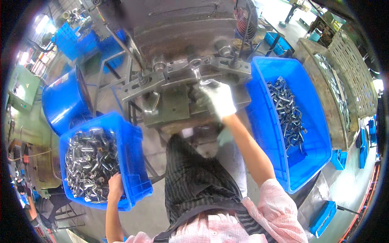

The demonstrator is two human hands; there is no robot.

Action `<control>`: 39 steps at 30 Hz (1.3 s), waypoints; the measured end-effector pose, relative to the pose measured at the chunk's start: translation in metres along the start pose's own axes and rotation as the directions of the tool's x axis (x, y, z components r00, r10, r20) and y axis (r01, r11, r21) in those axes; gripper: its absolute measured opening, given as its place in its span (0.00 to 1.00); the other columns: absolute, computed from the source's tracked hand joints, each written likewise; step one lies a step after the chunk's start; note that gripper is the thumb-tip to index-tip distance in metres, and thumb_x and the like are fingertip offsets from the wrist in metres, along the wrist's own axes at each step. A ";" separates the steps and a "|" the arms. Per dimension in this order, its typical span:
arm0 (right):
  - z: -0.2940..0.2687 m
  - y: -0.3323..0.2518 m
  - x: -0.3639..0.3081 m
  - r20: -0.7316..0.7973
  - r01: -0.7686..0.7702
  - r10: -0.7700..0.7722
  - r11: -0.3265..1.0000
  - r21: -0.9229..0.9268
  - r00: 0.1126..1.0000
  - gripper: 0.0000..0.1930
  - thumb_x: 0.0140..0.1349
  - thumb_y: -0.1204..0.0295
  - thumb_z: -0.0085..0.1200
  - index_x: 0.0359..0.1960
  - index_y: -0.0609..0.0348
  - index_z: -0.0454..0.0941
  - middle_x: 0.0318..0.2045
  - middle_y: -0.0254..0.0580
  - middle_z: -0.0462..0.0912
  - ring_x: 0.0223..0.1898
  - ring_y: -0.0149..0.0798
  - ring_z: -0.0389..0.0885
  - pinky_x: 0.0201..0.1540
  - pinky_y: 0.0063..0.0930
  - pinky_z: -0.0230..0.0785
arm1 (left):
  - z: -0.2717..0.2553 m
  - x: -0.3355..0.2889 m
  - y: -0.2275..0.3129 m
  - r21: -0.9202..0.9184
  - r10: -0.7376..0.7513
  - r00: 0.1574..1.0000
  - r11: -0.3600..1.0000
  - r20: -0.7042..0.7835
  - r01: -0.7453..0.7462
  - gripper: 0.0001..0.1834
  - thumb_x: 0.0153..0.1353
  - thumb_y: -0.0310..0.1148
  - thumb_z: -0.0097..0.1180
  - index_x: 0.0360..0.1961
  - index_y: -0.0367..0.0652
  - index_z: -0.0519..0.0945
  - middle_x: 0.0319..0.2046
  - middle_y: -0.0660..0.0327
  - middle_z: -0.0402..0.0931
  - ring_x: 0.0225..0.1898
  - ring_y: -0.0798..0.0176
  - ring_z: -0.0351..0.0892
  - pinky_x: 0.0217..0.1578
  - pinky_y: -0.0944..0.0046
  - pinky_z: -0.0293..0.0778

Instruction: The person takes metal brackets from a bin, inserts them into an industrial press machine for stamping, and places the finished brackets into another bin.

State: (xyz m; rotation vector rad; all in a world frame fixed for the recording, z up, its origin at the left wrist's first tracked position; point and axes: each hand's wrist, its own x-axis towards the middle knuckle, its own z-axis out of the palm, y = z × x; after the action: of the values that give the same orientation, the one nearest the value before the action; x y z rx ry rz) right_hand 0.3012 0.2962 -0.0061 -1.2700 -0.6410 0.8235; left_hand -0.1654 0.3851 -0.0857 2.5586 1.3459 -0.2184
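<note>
Your gloved right hand (219, 99) is at the steel fixture (174, 104), its fingertips at a shiny metal piece (197, 74) just ahead; whether they are clamped on it cannot be told. Your bare left hand (116, 185) reaches over the bent metal parts (91, 156) in the blue bin (134, 162) beside it; its grip cannot be told. A second blue bin (314, 121) stands to the right of your right hand
</note>
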 end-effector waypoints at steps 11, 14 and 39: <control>0.015 0.021 0.003 -0.165 0.098 -0.113 0.990 -0.098 0.980 0.06 0.52 0.76 0.57 0.31 0.66 0.79 0.23 0.33 0.80 0.25 0.21 0.70 0.30 0.18 0.63 | -0.033 0.000 -0.009 -0.041 0.278 0.960 0.960 0.040 -0.277 0.13 0.37 0.19 0.53 0.29 0.40 0.80 0.27 0.48 0.74 0.33 0.43 0.75 0.35 0.52 0.71; 0.009 0.029 0.007 -0.134 0.080 -0.074 0.996 0.038 0.988 0.07 0.52 0.76 0.58 0.32 0.66 0.79 0.23 0.33 0.80 0.25 0.21 0.70 0.29 0.18 0.63 | -0.069 -0.001 0.007 0.104 0.105 0.977 0.991 -0.185 -0.087 0.13 0.40 0.20 0.52 0.30 0.41 0.80 0.25 0.52 0.75 0.31 0.46 0.76 0.32 0.54 0.71; 0.004 -0.033 -0.115 0.643 0.665 -0.175 0.124 -0.737 0.745 0.24 0.52 0.76 0.45 0.54 0.45 0.68 0.32 0.45 0.78 0.28 0.45 0.78 0.36 0.34 0.73 | -0.076 0.049 0.195 -0.956 0.203 0.935 0.031 0.292 0.292 0.10 0.55 0.32 0.51 0.33 0.35 0.77 0.21 0.61 0.76 0.15 0.71 0.72 0.11 0.74 0.64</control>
State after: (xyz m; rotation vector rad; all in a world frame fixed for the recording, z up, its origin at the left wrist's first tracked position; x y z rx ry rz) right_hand 0.2384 0.2010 0.0305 -1.8248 -2.0354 0.0363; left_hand 0.0242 0.3385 0.0027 1.0771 0.8212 0.2355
